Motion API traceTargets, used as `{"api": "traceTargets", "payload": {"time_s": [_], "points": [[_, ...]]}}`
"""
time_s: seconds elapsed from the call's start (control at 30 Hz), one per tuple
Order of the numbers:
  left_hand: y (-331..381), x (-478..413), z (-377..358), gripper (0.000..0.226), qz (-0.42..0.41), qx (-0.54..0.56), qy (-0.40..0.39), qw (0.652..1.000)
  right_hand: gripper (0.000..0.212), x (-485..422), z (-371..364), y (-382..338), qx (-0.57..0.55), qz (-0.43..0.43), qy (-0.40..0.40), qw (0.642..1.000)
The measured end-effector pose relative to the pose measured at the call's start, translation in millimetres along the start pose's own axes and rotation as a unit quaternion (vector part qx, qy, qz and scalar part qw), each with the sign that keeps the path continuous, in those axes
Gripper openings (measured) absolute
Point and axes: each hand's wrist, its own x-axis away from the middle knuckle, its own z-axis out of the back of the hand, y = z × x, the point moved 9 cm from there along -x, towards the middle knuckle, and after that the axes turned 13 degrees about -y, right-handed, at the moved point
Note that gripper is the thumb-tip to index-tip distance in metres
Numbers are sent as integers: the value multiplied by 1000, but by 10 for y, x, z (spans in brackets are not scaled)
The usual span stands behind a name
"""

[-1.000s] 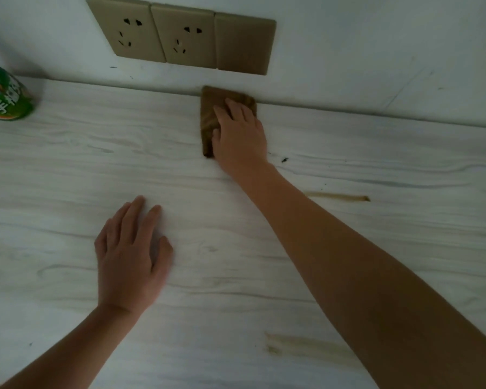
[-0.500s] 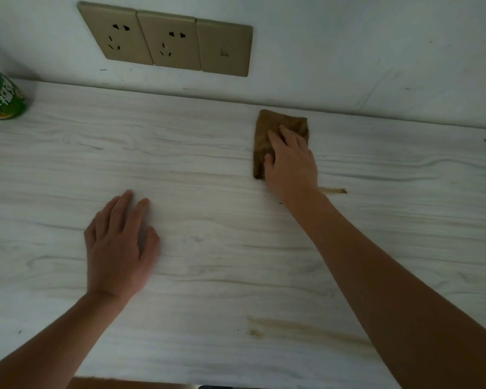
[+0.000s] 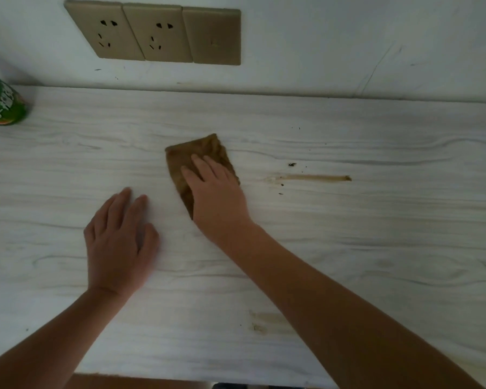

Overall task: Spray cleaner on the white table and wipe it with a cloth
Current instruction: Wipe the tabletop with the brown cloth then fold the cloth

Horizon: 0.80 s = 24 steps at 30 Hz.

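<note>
A folded brown cloth [image 3: 191,155] lies on the white wood-grain table [image 3: 376,234] near its middle. My right hand [image 3: 216,195] presses flat on the cloth with straight fingers and covers its near part. My left hand [image 3: 118,242] rests palm down on the bare table, just left of the cloth, fingers straight. A green cleaner can [image 3: 2,103] stands at the far left against the wall, cut off by the frame edge.
A brown streak [image 3: 314,178] and dark crumbs [image 3: 292,164] mark the table right of the cloth. A faint stain [image 3: 264,322] lies near the front edge. Three gold wall plates [image 3: 155,33] sit above the table's back edge.
My right hand has slid the cloth from the back edge by the wall toward me, to the table's middle, after a sweep to the right. My left hand has stayed flat.
</note>
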Motion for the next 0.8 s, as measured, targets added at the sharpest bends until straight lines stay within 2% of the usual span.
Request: {"api": "traceTargets", "payload": {"time_s": [0.1, 0.33, 0.47, 0.63, 0.8], "points": [[-3, -5, 10, 57, 0, 2, 5, 1000, 54, -40, 46, 193, -2, -6, 6, 1000], [-7, 0, 15, 57, 0, -3, 22, 1000, 52, 208, 391, 990, -14, -132, 45, 990], [-3, 4, 16, 57, -3, 7, 20, 1000, 52, 488, 476, 1368, -2, -158, 37, 987], [-9, -2, 8, 57, 0, 9, 17, 1000, 52, 607, 300, 865, 19, -2, -1, 1000], [-21, -5, -6, 59, 6, 19, 0, 1000, 54, 1090, -153, 149, 30, 151, -64, 986]]}}
